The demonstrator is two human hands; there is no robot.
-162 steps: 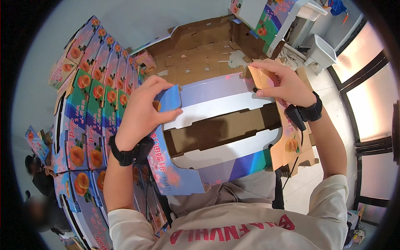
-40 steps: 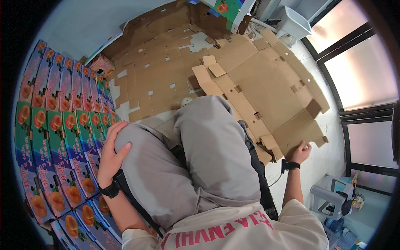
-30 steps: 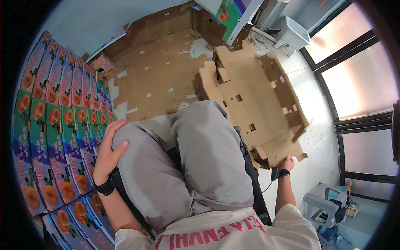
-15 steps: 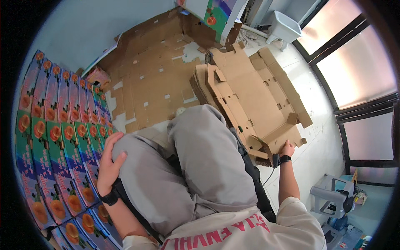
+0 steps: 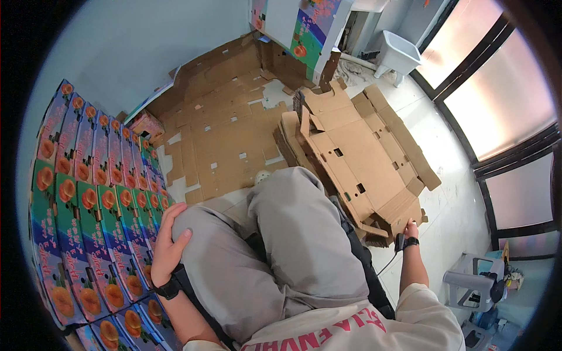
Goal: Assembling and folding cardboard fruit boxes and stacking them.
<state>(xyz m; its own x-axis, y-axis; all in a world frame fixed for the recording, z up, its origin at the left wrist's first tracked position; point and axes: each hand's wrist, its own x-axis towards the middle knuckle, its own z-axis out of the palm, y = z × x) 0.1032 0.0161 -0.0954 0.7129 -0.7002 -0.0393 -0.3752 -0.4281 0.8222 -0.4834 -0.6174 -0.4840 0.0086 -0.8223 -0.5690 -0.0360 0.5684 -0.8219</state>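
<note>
My left hand (image 5: 170,243) lies with fingers stretched over my left knee and holds nothing. At my right side, my right hand (image 5: 411,229) grips the near right corner of a flattened brown cardboard box (image 5: 366,146). The fingers are partly hidden behind its edge. This box has raised side flaps and small punched slots, and it rests on top of a stack of folded cardboard (image 5: 287,137). Its near end flap (image 5: 399,202) stands up at an angle close to my right hand.
Rows of printed boxes with fruit pictures (image 5: 93,234) are piled along my left. Cardboard sheets (image 5: 216,137) cover the floor ahead. Toward the back right is a white basin (image 5: 401,50). A grey plastic stool (image 5: 473,281) stands to my right near the frosted windows (image 5: 509,105).
The whole view has shifted, so everything sits lower in the picture. My right hand keeps its grip at the cardboard's near corner, and my left hand stays on my knee.
</note>
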